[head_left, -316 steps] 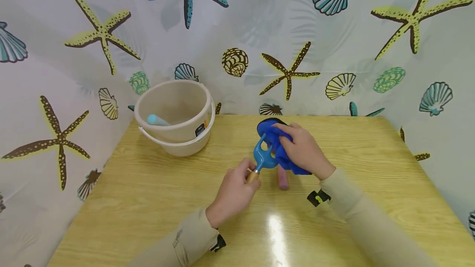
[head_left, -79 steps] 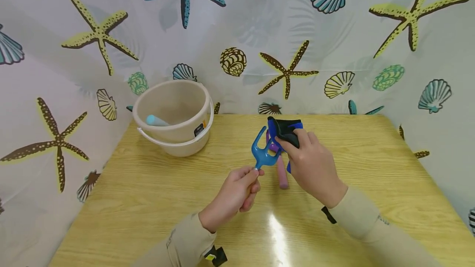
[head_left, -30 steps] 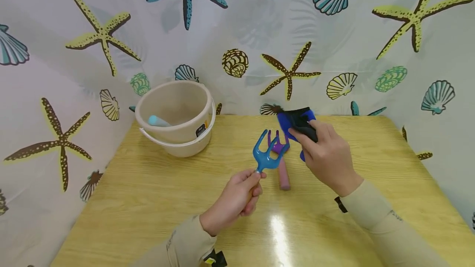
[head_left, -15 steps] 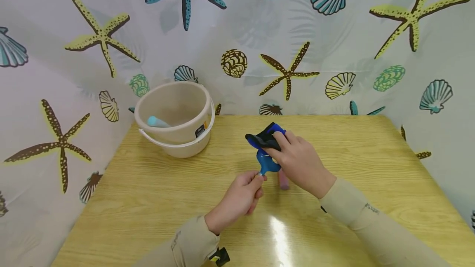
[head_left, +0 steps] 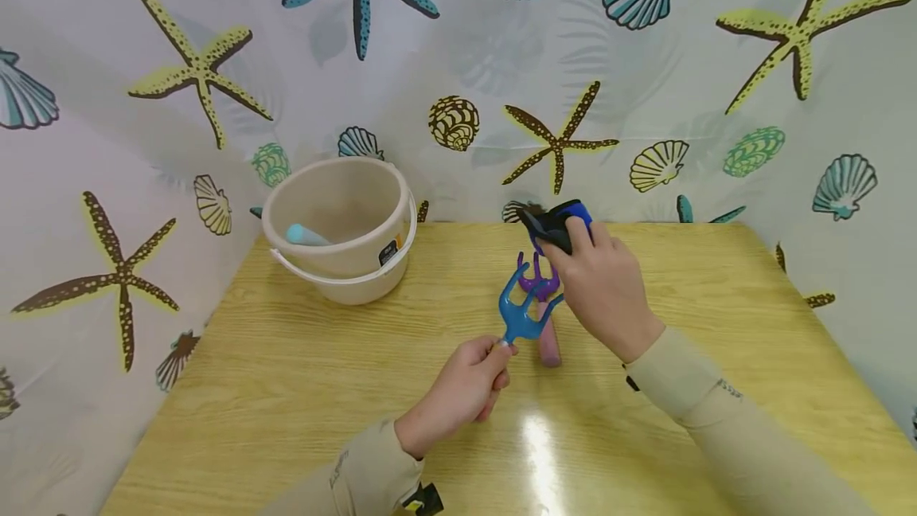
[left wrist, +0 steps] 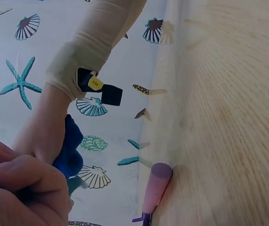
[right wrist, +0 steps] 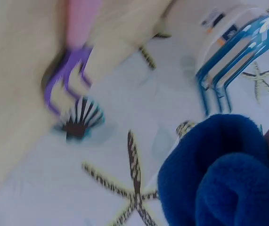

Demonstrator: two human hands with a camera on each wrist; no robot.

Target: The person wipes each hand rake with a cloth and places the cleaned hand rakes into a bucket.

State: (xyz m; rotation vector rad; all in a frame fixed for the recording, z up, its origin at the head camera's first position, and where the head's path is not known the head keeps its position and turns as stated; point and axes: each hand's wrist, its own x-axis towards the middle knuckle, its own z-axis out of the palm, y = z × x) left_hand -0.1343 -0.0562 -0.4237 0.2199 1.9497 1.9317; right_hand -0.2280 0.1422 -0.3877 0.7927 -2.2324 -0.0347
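In the head view my left hand [head_left: 462,385] grips the handle of a small blue garden hand fork [head_left: 521,320], its three bent tines pointing up and away. My right hand [head_left: 605,285] pinches a folded cloth [head_left: 555,228], blue on one face and black on the other, above and just right of the tines. The right wrist view shows the blue cloth [right wrist: 219,174] close to the fork's tine tips [right wrist: 214,94], apart from them. A purple hand fork with a pink handle [head_left: 548,341] lies on the table behind the blue one.
A beige bucket [head_left: 335,261] with a white handle stands at the back left of the wooden table [head_left: 286,388]. Something with a light blue rounded end [head_left: 306,235] leans inside it. A curtain printed with starfish and shells [head_left: 458,38] hangs behind and at both sides.
Half a second ago the cloth covered the blue fork's tines; it has since lifted up and right, off them. Throughout, the left hand keeps hold of the fork. Purple fork and bucket stay put.
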